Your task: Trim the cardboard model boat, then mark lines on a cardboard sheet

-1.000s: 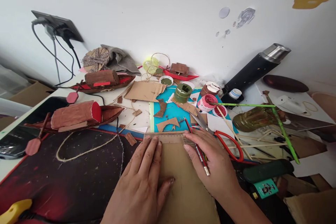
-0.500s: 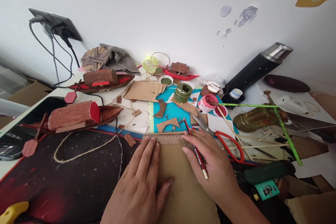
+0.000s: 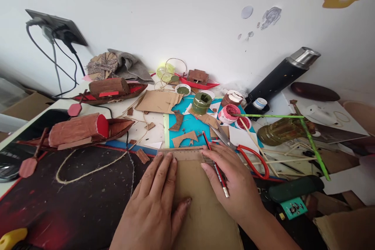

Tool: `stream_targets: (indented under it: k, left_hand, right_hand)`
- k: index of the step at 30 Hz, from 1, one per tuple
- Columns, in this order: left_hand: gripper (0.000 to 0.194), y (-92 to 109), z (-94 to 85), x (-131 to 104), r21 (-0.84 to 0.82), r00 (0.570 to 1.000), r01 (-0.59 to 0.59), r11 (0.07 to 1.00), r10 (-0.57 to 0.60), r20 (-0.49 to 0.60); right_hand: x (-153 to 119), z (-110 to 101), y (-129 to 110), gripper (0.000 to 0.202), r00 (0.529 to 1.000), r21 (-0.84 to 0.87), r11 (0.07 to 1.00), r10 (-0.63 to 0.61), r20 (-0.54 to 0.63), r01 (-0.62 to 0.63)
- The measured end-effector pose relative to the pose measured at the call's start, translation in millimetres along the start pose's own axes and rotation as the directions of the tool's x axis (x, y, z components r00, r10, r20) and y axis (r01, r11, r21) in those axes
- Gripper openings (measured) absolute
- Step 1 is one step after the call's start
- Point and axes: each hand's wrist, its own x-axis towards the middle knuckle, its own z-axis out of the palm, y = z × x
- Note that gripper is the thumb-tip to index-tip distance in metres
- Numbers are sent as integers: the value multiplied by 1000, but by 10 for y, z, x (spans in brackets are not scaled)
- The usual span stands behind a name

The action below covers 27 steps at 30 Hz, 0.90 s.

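Observation:
A sheet of brown cardboard (image 3: 206,218) lies in front of me, with a clear ruler (image 3: 187,155) across its far edge. My left hand (image 3: 154,203) rests flat on the cardboard, fingers stretched out and fingertips at the ruler's near edge, thumb apart. In my right hand (image 3: 238,183) is a red and black pencil (image 3: 217,172), lying slanted between thumb and fingers, its white eraser end toward me. The right fingertips touch the ruler's right end. Scissors (image 3: 253,166) with red handles lie just beyond the right hand.
Two brown model boats (image 3: 79,131) stand at the left, and a red one (image 3: 197,80) at the back. Paint jars (image 3: 201,103) and cardboard scraps (image 3: 184,139) cover a blue sheet. A black thermos (image 3: 275,78) leans at the right, near wooden sticks and a green-painted stick (image 3: 315,148).
The whole view has shifted slightly, with everything a little further left in the picture. Both hands, the pencil and the ruler keep nearly the same places on the cardboard.

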Motion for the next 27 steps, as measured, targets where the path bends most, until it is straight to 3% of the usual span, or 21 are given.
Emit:
stream_targets:
  k: [11,27]
  left_hand:
    - [85,-4,24,-20,-60,1000,10,998,-9,4]
    - [84,-9,27,-8,-15,1000,-27,1000,27,5]
  right_hand:
    - [29,11,10,24,1000,15,1000,16,5,-16]
    - [57,38,-11,21,999,32,998,49,4,-49]
